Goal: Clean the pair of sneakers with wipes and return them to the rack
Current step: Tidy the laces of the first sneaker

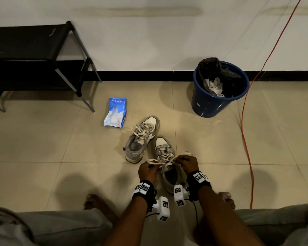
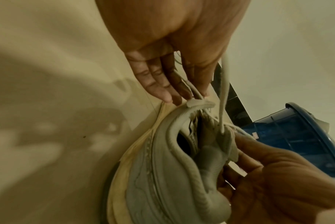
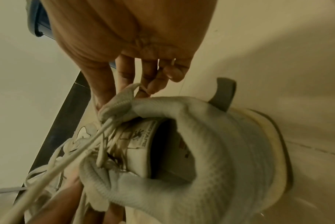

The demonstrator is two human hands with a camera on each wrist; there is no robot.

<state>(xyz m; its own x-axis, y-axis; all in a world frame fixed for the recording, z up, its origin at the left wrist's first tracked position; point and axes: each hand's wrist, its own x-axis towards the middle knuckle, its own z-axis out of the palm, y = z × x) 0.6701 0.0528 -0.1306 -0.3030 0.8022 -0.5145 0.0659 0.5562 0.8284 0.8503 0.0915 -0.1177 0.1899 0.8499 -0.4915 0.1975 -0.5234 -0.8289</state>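
Two grey-and-white sneakers stand on the tiled floor. The far sneaker (image 1: 141,139) lies untouched, its laces loose. The near sneaker (image 1: 164,151) (image 2: 162,174) (image 3: 210,144) stands between my hands, heel toward me. My left hand (image 1: 150,167) (image 2: 183,97) pinches one end of the shoelace (image 1: 160,161) beside the collar. My right hand (image 1: 181,162) (image 3: 124,91) pinches the other end, and the lace is pulled taut across the tongue. The blue wipes pack (image 1: 116,112) lies flat beyond the shoes. The black shoe rack (image 1: 34,55) stands at the back left.
A blue bucket (image 1: 219,96) lined with a black bag holds crumpled white wipes at the back right. An orange cable (image 1: 245,130) runs down the floor on the right. My bare feet and knees are at the bottom of the head view.
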